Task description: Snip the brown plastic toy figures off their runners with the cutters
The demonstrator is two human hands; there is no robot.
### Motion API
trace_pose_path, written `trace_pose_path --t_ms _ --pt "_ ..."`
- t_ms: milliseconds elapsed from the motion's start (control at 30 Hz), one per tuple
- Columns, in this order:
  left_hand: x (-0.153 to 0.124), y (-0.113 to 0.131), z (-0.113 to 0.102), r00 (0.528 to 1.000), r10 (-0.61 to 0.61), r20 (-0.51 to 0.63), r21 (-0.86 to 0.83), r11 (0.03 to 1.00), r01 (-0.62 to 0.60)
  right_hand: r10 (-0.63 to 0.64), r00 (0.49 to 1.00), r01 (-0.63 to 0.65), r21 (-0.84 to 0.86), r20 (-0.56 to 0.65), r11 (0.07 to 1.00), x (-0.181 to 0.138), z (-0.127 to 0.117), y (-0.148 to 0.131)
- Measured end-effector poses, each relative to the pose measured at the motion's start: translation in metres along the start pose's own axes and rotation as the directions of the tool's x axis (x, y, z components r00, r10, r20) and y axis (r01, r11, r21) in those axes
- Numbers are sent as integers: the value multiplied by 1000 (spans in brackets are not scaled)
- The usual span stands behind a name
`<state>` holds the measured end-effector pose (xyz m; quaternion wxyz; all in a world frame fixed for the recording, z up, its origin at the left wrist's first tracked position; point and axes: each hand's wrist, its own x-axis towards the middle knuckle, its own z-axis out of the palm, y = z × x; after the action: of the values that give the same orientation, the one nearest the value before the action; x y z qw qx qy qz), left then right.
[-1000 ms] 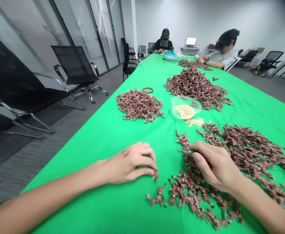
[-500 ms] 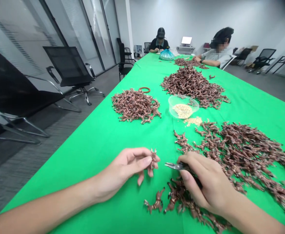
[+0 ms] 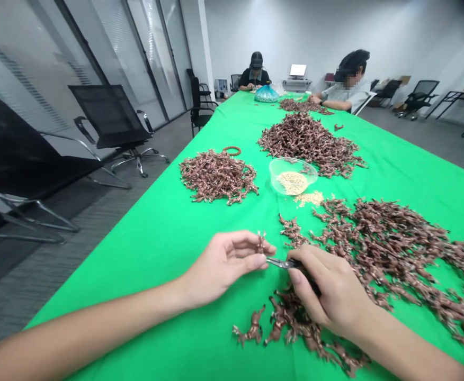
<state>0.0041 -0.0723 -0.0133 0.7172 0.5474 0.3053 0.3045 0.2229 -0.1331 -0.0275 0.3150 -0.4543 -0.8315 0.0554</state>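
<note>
Between the thumb and fingers of my left hand (image 3: 228,264) is a small brown animal figurine (image 3: 260,242), mostly hidden by the fingers. My right hand (image 3: 331,288) is closed around a pair of pliers (image 3: 280,262). The pliers' metal jaws reach the left fingertips; whether they touch the figurine I cannot tell. Below the hands lies a loose figurine (image 3: 251,327) with splayed legs, beside a small cluster of similar figurines (image 3: 307,330), partly behind my right hand. A large spread of figurines (image 3: 399,243) lies to the right.
A clear plastic bowl (image 3: 274,182) holds pale granules, with some spilled granules (image 3: 310,198) beside it. Figurine piles stand at left (image 3: 218,177) and farther back (image 3: 307,143). A brown ring (image 3: 232,151) and blue bag (image 3: 266,94) lie on the green cloth (image 3: 144,248). Two people sit at the far end.
My left hand has moved right and slightly up with the figurine, bringing it to the pliers' jaws. The right hand has stayed nearly in place. The view has shifted slightly.
</note>
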Motion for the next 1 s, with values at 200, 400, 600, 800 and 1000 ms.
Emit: trace_pose_path --t_ms 200,400,600,800,1000 --pt "18 -7 3 998 32 61 -16 999 -31 13 998 -19 -92 -64 996 -1 -3 10" --pt "13 -14 -3 1000 7 16 5 1000 -7 36 998 -42 -127 -43 991 -2 -1 12" --pt "12 -15 -5 998 -6 62 -3 1000 6 30 998 -37 -154 -51 987 0 0 12" --pt "12 -15 -6 996 -5 92 -38 999 8 29 999 -34 -150 -31 988 -1 -1 13" --pt "11 -12 -6 995 -35 96 -33 999 38 22 1000 -25 -158 -17 987 -2 0 11"
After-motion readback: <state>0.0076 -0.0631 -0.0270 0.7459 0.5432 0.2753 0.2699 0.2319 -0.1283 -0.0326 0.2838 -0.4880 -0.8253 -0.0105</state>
